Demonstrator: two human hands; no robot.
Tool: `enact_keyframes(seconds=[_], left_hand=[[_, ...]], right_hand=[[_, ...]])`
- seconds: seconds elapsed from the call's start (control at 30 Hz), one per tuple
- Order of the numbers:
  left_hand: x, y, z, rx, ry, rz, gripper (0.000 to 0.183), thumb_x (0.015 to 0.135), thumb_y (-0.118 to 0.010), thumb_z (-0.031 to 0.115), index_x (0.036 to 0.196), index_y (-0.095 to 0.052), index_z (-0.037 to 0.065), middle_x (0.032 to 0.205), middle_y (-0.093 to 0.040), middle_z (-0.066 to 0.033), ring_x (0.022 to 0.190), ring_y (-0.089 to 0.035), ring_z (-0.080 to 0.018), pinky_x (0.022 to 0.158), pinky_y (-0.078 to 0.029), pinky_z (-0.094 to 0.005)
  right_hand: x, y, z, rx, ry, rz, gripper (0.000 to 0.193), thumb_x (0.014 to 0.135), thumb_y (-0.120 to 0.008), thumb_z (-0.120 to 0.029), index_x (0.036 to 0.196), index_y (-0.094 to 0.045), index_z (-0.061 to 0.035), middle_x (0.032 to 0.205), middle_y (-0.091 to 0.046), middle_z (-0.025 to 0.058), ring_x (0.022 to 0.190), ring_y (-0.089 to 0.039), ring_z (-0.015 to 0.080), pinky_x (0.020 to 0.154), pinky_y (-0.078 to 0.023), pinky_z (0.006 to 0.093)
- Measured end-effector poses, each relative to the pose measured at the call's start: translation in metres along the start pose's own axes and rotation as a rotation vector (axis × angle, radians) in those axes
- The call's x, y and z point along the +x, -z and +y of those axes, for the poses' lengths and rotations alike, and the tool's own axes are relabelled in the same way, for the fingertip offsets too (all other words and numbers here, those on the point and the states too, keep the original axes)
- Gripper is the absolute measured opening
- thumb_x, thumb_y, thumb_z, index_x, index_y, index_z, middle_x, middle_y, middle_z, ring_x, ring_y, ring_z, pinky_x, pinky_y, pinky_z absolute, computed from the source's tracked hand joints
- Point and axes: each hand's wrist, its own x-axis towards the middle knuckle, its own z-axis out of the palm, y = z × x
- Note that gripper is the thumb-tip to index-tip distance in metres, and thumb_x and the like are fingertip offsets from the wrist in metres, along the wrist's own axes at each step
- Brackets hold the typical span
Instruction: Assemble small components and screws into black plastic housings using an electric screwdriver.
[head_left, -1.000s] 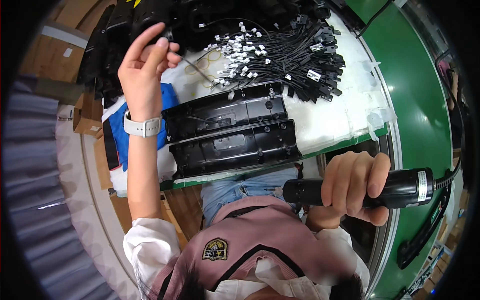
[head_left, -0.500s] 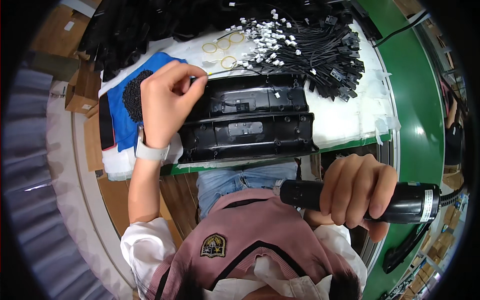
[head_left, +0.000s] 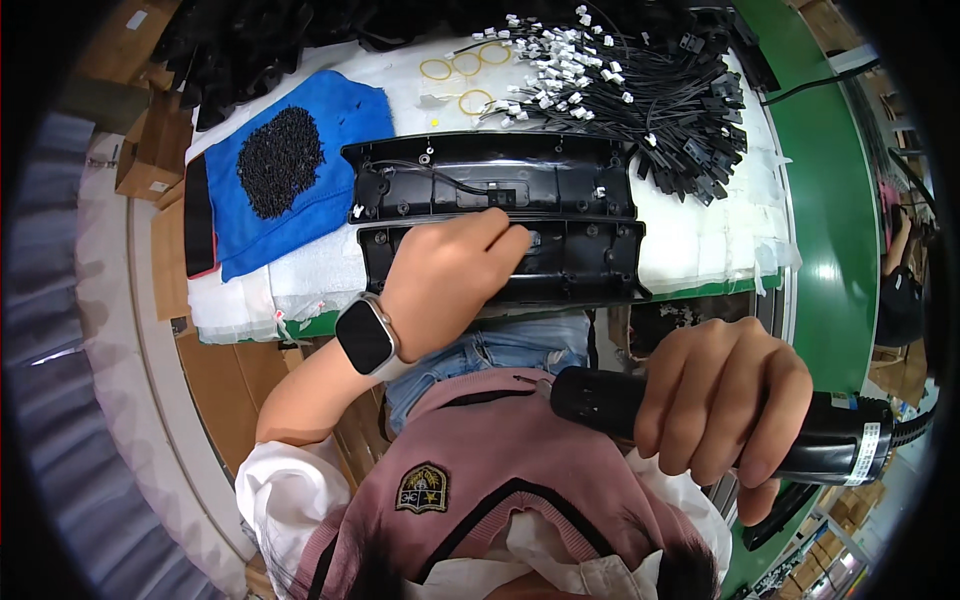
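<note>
Two long black plastic housings (head_left: 590, 265) lie side by side at the table's front edge, open side up. In the far housing (head_left: 560, 170), a thin black cable (head_left: 440, 178) runs to a small black block (head_left: 499, 195) in its middle. My left hand (head_left: 455, 270) is over the near housing, thumb and fingers pinched together beside its middle plate. Whatever the fingertips hold, if anything, is hidden. My right hand (head_left: 720, 405) grips a black electric screwdriver (head_left: 600, 400) in front of my body, its bit pointing left, away from the housings.
Small black screws (head_left: 280, 160) are heaped on a blue cloth (head_left: 240, 245) at left. Behind the housings lie yellow rings (head_left: 475, 102) and many black cables (head_left: 680, 115) with white connectors (head_left: 570, 75). Dark parts (head_left: 290, 45) line the back; a green surface (head_left: 835, 250) runs along the right.
My left hand has let go of the cable and moved right and nearer, from the far housing's left end to the near housing. The cable now lies inside the far housing.
</note>
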Motion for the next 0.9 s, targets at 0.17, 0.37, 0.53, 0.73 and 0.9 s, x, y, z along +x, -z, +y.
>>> enact_keyframes(seconds=[0.17,0.37,0.53,0.73,0.9], left_hand=[[0.002,-0.004,0.001,0.127,-0.009,0.015,0.009,0.066,-0.059,0.005,0.072,-0.053,0.005,0.068,-0.048,-0.0055,0.061,-0.058,-0.0183,0.047,-0.046,-0.031],[0.004,0.001,0.006,0.168,0.02,0.002,0.009,0.065,-0.06,0.006,0.07,-0.052,0.006,0.07,-0.049,-0.0057,0.061,-0.057,-0.0188,0.048,-0.046,-0.0304],[0.006,-0.008,-0.001,0.085,0.092,0.026,0.01,0.065,-0.061,0.007,0.071,-0.054,0.006,0.071,-0.051,-0.0047,0.063,-0.057,-0.0198,0.05,-0.047,-0.0317],[0.003,-0.002,-0.002,0.089,0.147,-0.004,0.019,0.068,-0.072,0.016,0.077,-0.058,0.007,0.068,-0.051,-0.0046,0.065,-0.056,-0.0224,0.053,-0.044,-0.0334],[-0.002,-0.004,-0.004,0.131,0.123,0.058,0.02,0.068,-0.072,0.017,0.073,-0.055,0.007,0.066,-0.051,-0.0049,0.065,-0.054,-0.0226,0.052,-0.044,-0.0334]], right_hand=[[0.003,0.006,-0.007,-0.064,0.008,-0.072,0.032,0.077,-0.076,-0.013,0.094,-0.052,-0.0017,0.064,-0.061,0.0102,0.049,-0.06,0.0204,0.044,-0.051,0.0315],[0.006,0.013,-0.007,-0.098,0.036,-0.057,0.031,0.077,-0.076,-0.014,0.091,-0.051,-0.0025,0.064,-0.062,0.0087,0.047,-0.059,0.0168,0.043,-0.05,0.0292],[0.012,0.019,-0.004,-0.13,0.05,-0.057,0.032,0.077,-0.076,-0.014,0.092,-0.05,-0.0028,0.06,-0.061,0.0074,0.044,-0.058,0.0153,0.043,-0.05,0.0272],[0.028,0.019,-0.001,-0.347,0.109,0.098,0.032,0.078,-0.076,-0.016,0.092,-0.048,-0.0072,0.058,-0.061,-0.0001,0.043,-0.058,0.0095,0.043,-0.048,0.0209],[0.045,0.021,0.014,-0.595,-0.119,0.163,0.042,0.077,-0.07,-0.032,0.102,-0.042,-0.0123,0.059,-0.05,-0.0069,0.042,-0.048,0.007,0.046,-0.043,0.0248]])
